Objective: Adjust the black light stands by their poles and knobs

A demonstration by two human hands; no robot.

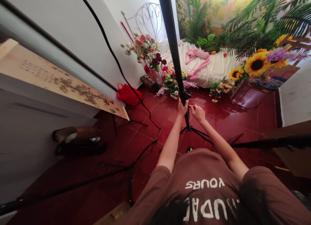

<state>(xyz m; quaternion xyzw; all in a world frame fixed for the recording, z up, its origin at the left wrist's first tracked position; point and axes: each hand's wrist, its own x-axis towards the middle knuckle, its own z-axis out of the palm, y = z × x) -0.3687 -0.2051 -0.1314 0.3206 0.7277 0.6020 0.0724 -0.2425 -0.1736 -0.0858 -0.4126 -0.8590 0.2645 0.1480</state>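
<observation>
A tall black stand (174,47) rises from its spread legs on the red floor and leans across the top of the view. My left hand (183,107) is wrapped round its pole, just below a black collar (186,96). Close to its right side, my right hand (198,113) is closed, with thumb and finger pinched on a small knob (189,107) at the pole. The knob is small and partly covered by the fingertips.
Bunches of artificial flowers (170,79) and a white-draped bed (218,68) with a pink plush toy lie ahead. Sunflowers (257,63) stand at right. A red bag (130,94), a hanging cable (104,34) and a scroll (73,85) are at left. Other stand legs (80,183) cross the floor.
</observation>
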